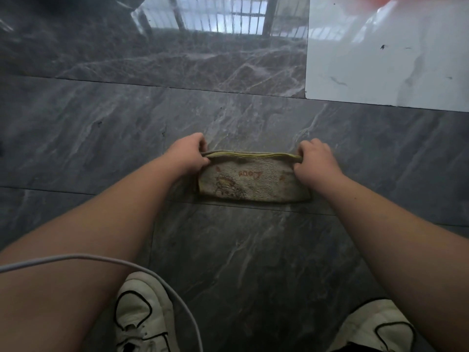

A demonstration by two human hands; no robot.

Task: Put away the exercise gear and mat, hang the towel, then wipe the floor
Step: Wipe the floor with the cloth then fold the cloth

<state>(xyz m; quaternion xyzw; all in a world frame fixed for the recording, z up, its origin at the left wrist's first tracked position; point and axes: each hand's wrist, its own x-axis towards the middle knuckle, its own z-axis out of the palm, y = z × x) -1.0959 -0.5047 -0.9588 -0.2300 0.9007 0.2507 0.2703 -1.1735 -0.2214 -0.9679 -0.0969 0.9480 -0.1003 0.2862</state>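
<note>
Both hands, left hand (189, 154) and right hand (314, 162), pinch the cloth's (251, 182) far corners.

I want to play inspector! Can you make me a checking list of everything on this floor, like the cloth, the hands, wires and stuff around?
Surface: dark grey marble floor, glossy, reflecting a window.
Job's things: folded cloth with a yellow edge and red print, lying flat on the floor.
Clutter: nothing seen.
Grippers: left hand pinches the cloth's far left corner; right hand pinches its far right corner.
Cables: grey cable curving over the left forearm, near the camera.
Surroundings: white tile at far right; two white shoes at the bottom.
</note>
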